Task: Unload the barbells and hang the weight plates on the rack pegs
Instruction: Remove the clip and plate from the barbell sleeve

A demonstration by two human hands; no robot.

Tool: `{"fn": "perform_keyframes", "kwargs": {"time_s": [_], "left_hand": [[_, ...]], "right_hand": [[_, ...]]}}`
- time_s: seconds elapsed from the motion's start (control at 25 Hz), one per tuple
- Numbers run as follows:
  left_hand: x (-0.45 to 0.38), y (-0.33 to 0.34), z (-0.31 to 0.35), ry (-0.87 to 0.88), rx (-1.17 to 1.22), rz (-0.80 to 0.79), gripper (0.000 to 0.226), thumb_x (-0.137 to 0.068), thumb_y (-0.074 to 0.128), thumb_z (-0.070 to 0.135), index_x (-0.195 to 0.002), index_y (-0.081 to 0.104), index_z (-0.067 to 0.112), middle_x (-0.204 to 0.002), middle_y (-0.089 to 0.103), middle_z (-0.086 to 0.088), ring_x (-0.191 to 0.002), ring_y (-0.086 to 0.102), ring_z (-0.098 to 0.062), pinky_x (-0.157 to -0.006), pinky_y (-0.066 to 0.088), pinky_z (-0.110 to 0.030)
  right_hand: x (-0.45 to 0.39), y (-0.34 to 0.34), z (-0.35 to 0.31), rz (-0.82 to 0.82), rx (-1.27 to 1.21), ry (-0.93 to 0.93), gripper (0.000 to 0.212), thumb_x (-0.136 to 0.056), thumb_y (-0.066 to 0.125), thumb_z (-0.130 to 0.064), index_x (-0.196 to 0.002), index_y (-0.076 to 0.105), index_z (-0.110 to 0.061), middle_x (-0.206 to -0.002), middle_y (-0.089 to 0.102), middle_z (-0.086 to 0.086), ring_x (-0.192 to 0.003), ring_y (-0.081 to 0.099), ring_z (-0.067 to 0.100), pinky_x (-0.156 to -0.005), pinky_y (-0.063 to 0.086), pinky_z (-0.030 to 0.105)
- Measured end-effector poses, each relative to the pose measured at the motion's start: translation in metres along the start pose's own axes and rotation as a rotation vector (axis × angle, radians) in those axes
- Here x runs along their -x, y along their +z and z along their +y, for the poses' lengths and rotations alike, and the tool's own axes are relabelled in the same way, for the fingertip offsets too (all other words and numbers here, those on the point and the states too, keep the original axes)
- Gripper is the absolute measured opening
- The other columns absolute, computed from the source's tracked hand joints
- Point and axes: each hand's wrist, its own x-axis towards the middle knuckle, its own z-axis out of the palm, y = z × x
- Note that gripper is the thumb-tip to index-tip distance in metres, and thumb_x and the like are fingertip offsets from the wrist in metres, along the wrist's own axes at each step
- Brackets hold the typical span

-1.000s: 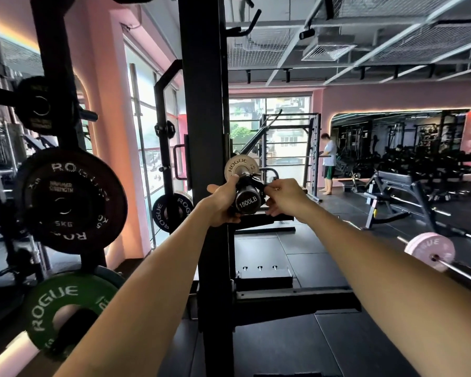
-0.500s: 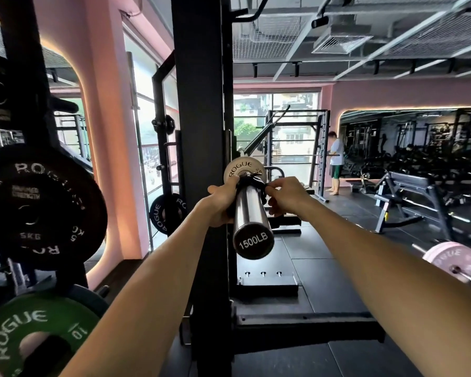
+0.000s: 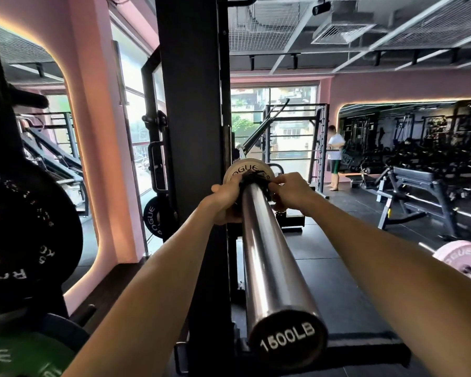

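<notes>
A steel barbell sleeve (image 3: 269,262) runs from the lower middle up toward the rack, its end cap reading 1500LB. A small tan Rogue plate (image 3: 245,168) sits on it at the far end, with a black collar (image 3: 254,179) in front of the plate. My left hand (image 3: 225,201) grips the collar from the left. My right hand (image 3: 290,193) pinches it from the right. The collar is largely hidden by my fingers.
The black rack upright (image 3: 193,110) stands just left of the sleeve. A black plate (image 3: 30,229) and a green plate (image 3: 19,355) hang on pegs at the left. A pink-plated barbell (image 3: 462,258) lies right; a bench (image 3: 419,191) and a person (image 3: 335,156) are farther back.
The view has moved closer along the sleeve, so its end cap now looms large at the bottom. Both hands stay on the collar against the tan plate.
</notes>
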Motion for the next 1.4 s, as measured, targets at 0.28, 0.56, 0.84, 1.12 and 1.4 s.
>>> {"fn": "perform_keyframes", "kwargs": {"time_s": [0.28, 0.56, 0.84, 1.12, 1.4], "left_hand": [[-0.025, 0.006, 0.004, 0.001, -0.012, 0.025, 0.068, -0.095, 0.049, 0.048, -0.142, 0.028, 0.004, -0.092, 0.049, -0.010, -0.074, 0.058, -0.022, -0.033, 0.045, -0.024], [-0.024, 0.008, 0.007, 0.001, -0.016, 0.026, 0.049, -0.098, 0.047, 0.038, -0.132, 0.035, 0.004, -0.088, 0.050, -0.013, -0.066, 0.056, -0.023, -0.027, 0.043, -0.023], [-0.050, 0.009, 0.003, -0.021, 0.097, -0.014, 0.062, -0.094, 0.053, 0.043, -0.138, 0.035, 0.003, -0.099, 0.062, -0.021, -0.072, 0.066, -0.030, -0.039, 0.053, -0.035], [-0.057, 0.007, -0.001, -0.024, 0.110, -0.075, 0.053, -0.101, 0.038, 0.043, -0.127, 0.052, -0.001, -0.089, 0.069, -0.019, -0.065, 0.066, -0.026, -0.046, 0.056, -0.031], [-0.047, 0.007, 0.003, 0.078, 0.102, -0.188, 0.060, -0.098, 0.034, 0.057, -0.116, 0.065, 0.010, -0.097, 0.071, -0.022, -0.077, 0.070, -0.029, -0.070, 0.061, -0.039]], "right_hand": [[-0.025, 0.004, 0.007, 0.035, 0.086, -0.054, 0.007, -0.092, 0.058, -0.012, -0.093, 0.065, -0.012, -0.078, 0.064, 0.015, -0.073, 0.063, 0.034, -0.078, 0.056, 0.052], [-0.025, -0.002, -0.004, 0.223, 0.156, -0.111, 0.035, -0.084, 0.070, -0.025, -0.110, 0.054, -0.007, -0.105, 0.065, 0.013, -0.097, 0.062, 0.030, -0.090, 0.050, 0.046], [-0.026, 0.005, -0.017, 0.255, 0.110, -0.191, 0.023, -0.095, 0.057, -0.023, -0.099, 0.068, -0.003, -0.085, 0.064, 0.007, -0.079, 0.058, 0.024, -0.075, 0.047, 0.034], [-0.045, 0.018, -0.025, 0.133, 0.298, -0.331, 0.029, -0.097, 0.046, -0.012, -0.077, 0.059, 0.004, -0.084, 0.058, 0.023, -0.075, 0.049, 0.025, -0.067, 0.034, 0.033], [-0.033, 0.002, -0.030, -0.059, 0.234, -0.325, 0.028, -0.098, 0.052, -0.015, -0.120, 0.068, -0.015, -0.095, 0.067, 0.010, -0.076, 0.060, 0.016, -0.067, 0.046, 0.016]]}}
